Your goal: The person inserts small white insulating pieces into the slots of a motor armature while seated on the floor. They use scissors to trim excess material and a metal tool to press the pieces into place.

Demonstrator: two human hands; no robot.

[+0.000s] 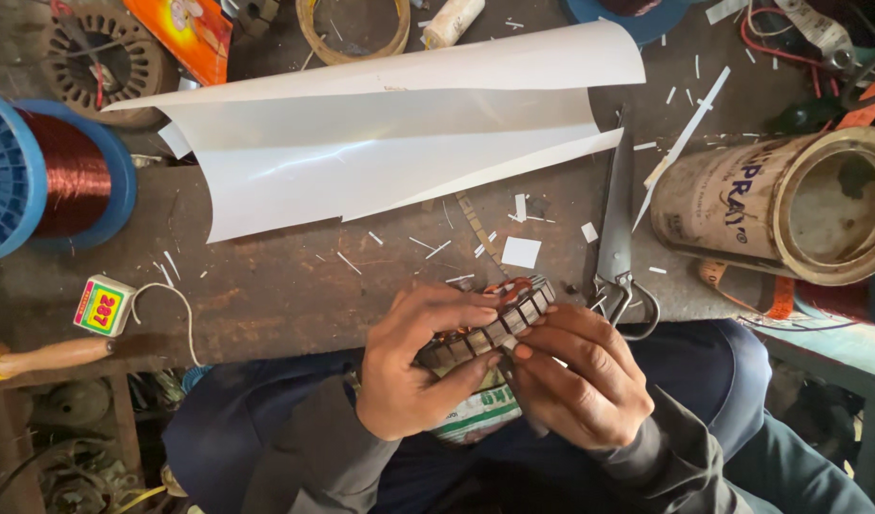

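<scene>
Over the lap, just below the desk (266, 286) edge, a slotted stator core (490, 324) is clasped between left hand (413, 366) and right hand (575, 376), both grips closed on it.

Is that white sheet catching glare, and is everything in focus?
Head view: the white sheet shows bright glare streaks across its curve; both hands, left hand and right hand, and the slotted core look sharp; corners under the bench fall into shadow.
</scene>
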